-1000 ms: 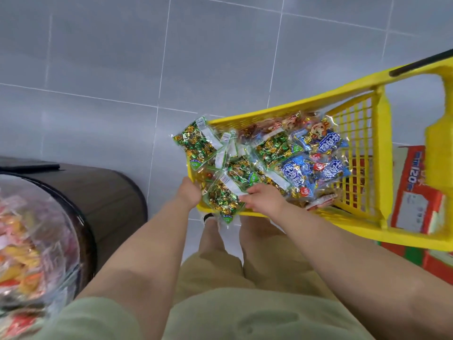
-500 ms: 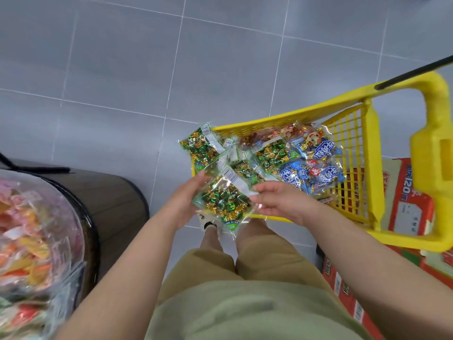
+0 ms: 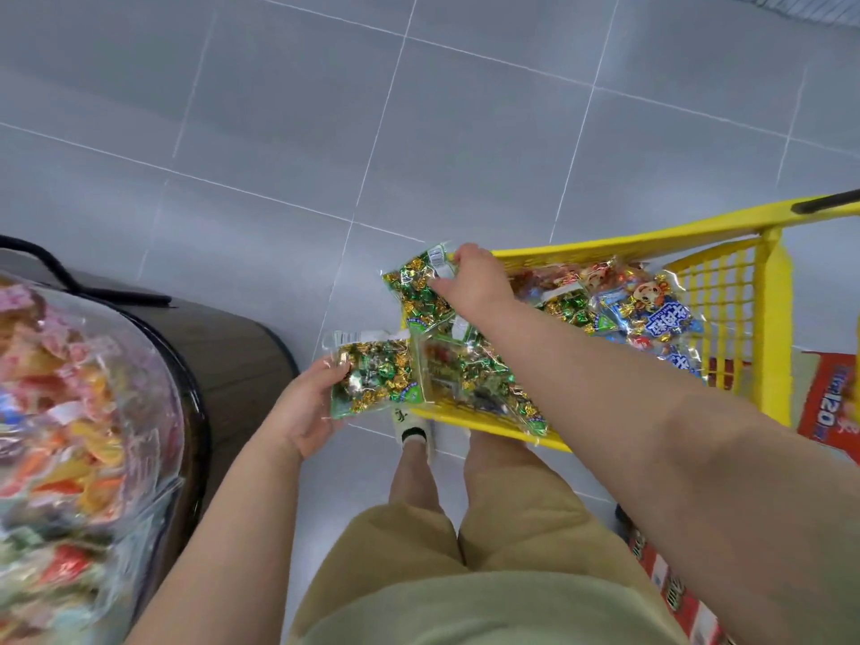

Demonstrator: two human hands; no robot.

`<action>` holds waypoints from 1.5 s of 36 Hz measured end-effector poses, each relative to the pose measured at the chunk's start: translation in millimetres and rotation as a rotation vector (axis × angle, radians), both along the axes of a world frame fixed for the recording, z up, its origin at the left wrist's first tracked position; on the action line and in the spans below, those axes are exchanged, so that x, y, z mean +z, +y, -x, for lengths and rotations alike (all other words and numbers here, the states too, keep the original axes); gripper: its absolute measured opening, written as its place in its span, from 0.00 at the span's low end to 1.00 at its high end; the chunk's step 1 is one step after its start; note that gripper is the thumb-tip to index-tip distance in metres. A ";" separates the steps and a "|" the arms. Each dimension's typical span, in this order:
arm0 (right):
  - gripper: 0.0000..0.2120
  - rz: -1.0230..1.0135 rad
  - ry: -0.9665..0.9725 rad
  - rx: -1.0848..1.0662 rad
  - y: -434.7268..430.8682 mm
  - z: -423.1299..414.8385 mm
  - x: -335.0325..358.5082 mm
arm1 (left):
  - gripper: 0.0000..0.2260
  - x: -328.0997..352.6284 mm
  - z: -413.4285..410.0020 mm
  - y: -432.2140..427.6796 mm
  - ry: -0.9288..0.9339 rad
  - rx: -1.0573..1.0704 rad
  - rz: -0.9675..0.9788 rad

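Note:
A yellow plastic shopping basket point(image 3: 772, 318) stands on the floor in front of me, filled with clear bags of wrapped candy. My left hand point(image 3: 302, 407) holds one bag of green and gold candies point(image 3: 372, 374) just outside the basket's near left corner. My right hand point(image 3: 474, 281) reaches over the basket's far left corner and pinches the top of another green and gold candy bag point(image 3: 414, 286). More green bags and several blue candy bags point(image 3: 661, 318) lie inside the basket.
A round dark wooden display stand point(image 3: 232, 356) on the left carries a clear bin of colourful candy bags point(image 3: 70, 412). Red cartons point(image 3: 833, 402) sit on the right behind the basket. Grey floor tiles spread ahead. My legs and a shoe point(image 3: 412, 425) are below.
My left hand has drawn one green candy bag out to the left of the basket. My right hand has let go of it and moved forward onto the far green bag.

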State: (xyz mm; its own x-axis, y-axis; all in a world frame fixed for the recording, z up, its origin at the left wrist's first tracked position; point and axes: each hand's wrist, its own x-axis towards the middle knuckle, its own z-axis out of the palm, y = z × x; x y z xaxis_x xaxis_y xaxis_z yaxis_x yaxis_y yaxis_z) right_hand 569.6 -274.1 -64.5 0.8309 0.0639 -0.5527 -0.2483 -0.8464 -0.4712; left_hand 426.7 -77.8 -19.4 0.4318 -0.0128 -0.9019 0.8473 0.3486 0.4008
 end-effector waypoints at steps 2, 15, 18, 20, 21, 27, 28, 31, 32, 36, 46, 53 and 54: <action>0.29 0.112 0.041 0.011 7.4 -2.6 -13.7 | 0.08 -5.9 -0.7 2.9 0.003 0.067 -0.082; 0.32 -0.322 0.044 -0.364 -33.2 19.0 21.7 | 0.10 -12.5 -15.0 6.0 0.080 0.190 -0.124; 0.20 -0.332 -0.206 -0.276 -33.5 42.0 53.6 | 0.10 -6.8 -19.4 0.7 0.087 0.186 -0.039; 0.14 -0.329 -0.464 -0.021 -26.0 56.3 70.0 | 0.12 -2.2 -22.6 -3.6 0.085 0.159 0.018; 0.12 -0.339 -0.567 0.123 -20.8 62.6 74.7 | 0.11 -0.5 -24.4 -4.9 0.080 0.159 0.054; 0.13 -0.347 -0.680 0.592 6.0 86.2 77.6 | 0.25 9.4 -33.1 -2.0 -0.030 0.251 0.279; 0.13 -0.346 -0.666 0.626 9.5 89.5 76.5 | 0.30 9.4 -33.3 0.2 -0.045 0.245 0.303; 0.12 -0.365 -0.636 0.746 18.8 96.9 73.2 | 0.30 11.5 -31.0 4.6 -0.044 0.163 0.314; 0.13 -0.367 -0.627 0.799 21.0 98.6 71.4 | 0.27 12.0 -29.8 5.6 -0.034 0.139 0.314; 0.15 -0.456 -0.478 0.861 20.5 97.4 67.3 | 0.20 6.2 -22.8 8.8 -0.033 0.087 0.264; 0.39 0.048 0.178 -0.367 -24.5 43.0 -0.1 | 0.22 -5.7 -6.2 16.0 0.030 0.137 0.081; 0.15 -0.015 0.283 -0.403 -26.1 42.8 -21.7 | 0.13 -3.7 0.6 20.6 0.044 0.177 0.037; 0.15 -0.056 0.275 -0.440 -27.5 44.7 -22.8 | 0.13 -2.7 1.1 21.0 0.044 0.172 0.035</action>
State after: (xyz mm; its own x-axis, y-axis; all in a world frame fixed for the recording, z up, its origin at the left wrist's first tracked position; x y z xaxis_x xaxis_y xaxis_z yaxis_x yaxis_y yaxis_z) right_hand 524.8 -301.5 -87.3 0.6103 -0.2227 -0.7602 -0.6959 -0.6093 -0.3801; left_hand 425.6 -56.8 -22.1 0.3905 0.0267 -0.9202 0.7902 0.5032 0.3499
